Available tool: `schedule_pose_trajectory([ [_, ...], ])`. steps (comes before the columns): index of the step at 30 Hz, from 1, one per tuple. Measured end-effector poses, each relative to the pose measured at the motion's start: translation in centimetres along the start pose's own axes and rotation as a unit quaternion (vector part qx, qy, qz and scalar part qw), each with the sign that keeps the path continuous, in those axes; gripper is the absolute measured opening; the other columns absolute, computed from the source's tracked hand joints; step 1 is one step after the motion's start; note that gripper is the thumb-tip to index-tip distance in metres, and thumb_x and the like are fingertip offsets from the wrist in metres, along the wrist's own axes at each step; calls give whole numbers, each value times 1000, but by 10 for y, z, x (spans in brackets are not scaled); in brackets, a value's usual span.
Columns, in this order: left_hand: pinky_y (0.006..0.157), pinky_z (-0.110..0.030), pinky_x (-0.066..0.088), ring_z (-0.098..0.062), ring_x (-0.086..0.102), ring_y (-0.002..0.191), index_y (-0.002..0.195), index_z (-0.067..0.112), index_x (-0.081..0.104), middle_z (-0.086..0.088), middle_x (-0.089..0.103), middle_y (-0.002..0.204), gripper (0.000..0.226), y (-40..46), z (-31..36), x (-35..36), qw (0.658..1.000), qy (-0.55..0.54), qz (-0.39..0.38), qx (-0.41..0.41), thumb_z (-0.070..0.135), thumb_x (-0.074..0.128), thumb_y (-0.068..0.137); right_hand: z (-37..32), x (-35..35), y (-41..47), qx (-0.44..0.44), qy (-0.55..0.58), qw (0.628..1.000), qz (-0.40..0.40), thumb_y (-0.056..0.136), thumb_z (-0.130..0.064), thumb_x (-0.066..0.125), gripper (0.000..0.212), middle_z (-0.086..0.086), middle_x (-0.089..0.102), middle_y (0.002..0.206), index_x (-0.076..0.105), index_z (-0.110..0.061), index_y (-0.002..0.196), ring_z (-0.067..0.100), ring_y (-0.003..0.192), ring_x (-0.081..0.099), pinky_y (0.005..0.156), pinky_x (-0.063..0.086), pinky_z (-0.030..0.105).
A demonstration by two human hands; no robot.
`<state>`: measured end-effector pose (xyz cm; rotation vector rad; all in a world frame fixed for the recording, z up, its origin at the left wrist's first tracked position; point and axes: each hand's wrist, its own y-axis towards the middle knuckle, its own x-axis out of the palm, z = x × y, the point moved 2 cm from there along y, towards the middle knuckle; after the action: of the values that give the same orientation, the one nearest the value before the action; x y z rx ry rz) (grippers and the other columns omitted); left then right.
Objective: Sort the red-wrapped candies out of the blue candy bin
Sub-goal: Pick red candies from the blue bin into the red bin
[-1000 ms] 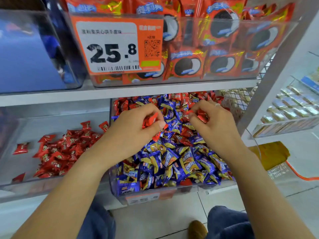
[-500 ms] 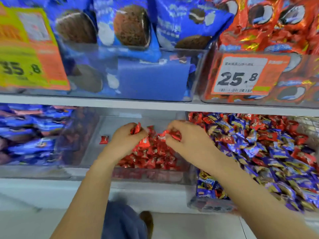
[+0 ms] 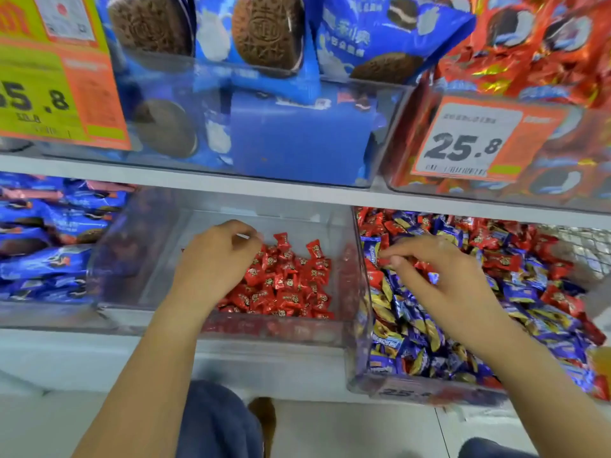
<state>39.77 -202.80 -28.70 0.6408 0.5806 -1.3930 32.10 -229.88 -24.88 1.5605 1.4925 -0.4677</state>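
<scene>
Red-wrapped candies (image 3: 499,259) lie scattered through the blue candy bin (image 3: 362,368) on your right, mixed among blue-and-gold wrappers; most of the red ones visible sit toward the back and along the right side. A separate pile of red candies (image 3: 287,285) already fills part of the clear bin (image 3: 231,328) just to the left, so that is evidently where the sorted ones go.

Your right hand (image 3: 443,276) is over the blue bin near its left wall, fingers curled and pinching at a red candy; blur keeps you from telling whether it is lifted free. Your left hand (image 3: 215,259) hovers over the clear bin beside the red pile, fingers bent inward, and you cannot tell whether it holds anything. Working with one hand over each bin keeps the carry short, since the two bins touch side by side.

Both bins stand on the lower shelf (image 3: 82,355), the blue bin pulled forward past the shelf edge, probably for easier reach. On the shelf above, clear tubs hold blue cookie packs (image 3: 264,44) and red cookie packs (image 3: 535,44), with a price tag (image 3: 472,140) reading 25.8. More blue packs (image 3: 49,239) sit at far left. Below, pale floor and your knees show.
</scene>
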Motion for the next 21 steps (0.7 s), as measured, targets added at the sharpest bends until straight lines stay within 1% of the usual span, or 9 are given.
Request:
schedule_pose_trajectory([
  [4, 89, -30, 45, -12, 60, 100, 108, 30, 67, 12, 69, 105, 20, -13, 40, 21, 993, -19, -22, 111, 34, 57, 91, 35, -34, -26, 74, 17, 994, 79, 90, -39, 50, 14, -36, 57, 97, 59, -50, 91, -3, 98, 54, 81, 41, 21],
  [6, 89, -25, 39, -13, 53, 110, 115, 29, 65, 10, 65, 114, 25, -15, 63, 39, 985, -13, -28, 171, 33, 57, 92, 52, -43, -31, 100, 12, 992, 80, 92, -39, 52, 11, -31, 58, 100, 61, -46, 93, 6, 101, 56, 82, 42, 28],
  [10, 100, -25, 30, -17, 38, 129, 136, 23, 50, 0, 52, 138, 42, -16, 112, 72, 966, 53, -48, 248, 37, 48, 97, 73, -54, -32, 118, -15, 990, 70, 94, -34, 54, 9, -17, 62, 100, 62, -38, 97, 13, 103, 57, 79, 40, 28],
  [12, 98, -30, 34, -25, 43, 124, 138, 19, 45, -7, 53, 136, 43, -11, 130, 87, 960, 103, -63, 252, 36, 42, 99, 81, -56, -33, 119, -17, 990, 72, 95, -29, 55, 11, -13, 62, 101, 65, -35, 99, 14, 102, 57, 80, 41, 29],
  [14, 89, -34, 41, -31, 52, 112, 127, 12, 51, -14, 59, 124, 38, -3, 145, 101, 954, 142, -80, 252, 35, 38, 100, 89, -57, -35, 127, -24, 990, 60, 95, -25, 55, 16, -11, 63, 104, 68, -27, 104, 16, 104, 57, 85, 43, 33],
  [16, 83, -33, 40, -32, 55, 106, 117, 8, 54, -16, 60, 119, 37, 3, 160, 116, 951, 160, -107, 240, 35, 36, 101, 97, -55, -36, 134, -46, 989, 38, 96, -24, 53, 19, -7, 64, 109, 68, -24, 107, 17, 106, 56, 84, 42, 31],
  [18, 97, -35, 36, -33, 47, 120, 127, 4, 50, -18, 50, 134, 51, 10, 169, 135, 946, 206, -154, 200, 44, 32, 101, 101, -52, -39, 141, -75, 987, 13, 96, -28, 52, 21, -3, 63, 115, 67, -23, 111, 17, 108, 54, 83, 40, 28],
  [20, 112, -45, 24, -38, 25, 139, 148, 8, 26, -20, 24, 153, 74, 13, 173, 152, 939, 250, -193, 136, 61, 25, 96, 102, -51, -44, 149, -99, 984, -14, 94, -38, 51, 29, -2, 59, 122, 63, -25, 117, 18, 114, 50, 89, 42, 31],
  [21, 114, -49, 19, -39, 15, 143, 152, 14, 12, -20, 11, 157, 81, 13, 174, 158, 941, 248, -202, 110, 68, 23, 93, 101, -50, -47, 155, -114, 981, -36, 92, -46, 49, 38, -3, 55, 127, 59, -27, 123, 20, 118, 48, 93, 42, 33],
])
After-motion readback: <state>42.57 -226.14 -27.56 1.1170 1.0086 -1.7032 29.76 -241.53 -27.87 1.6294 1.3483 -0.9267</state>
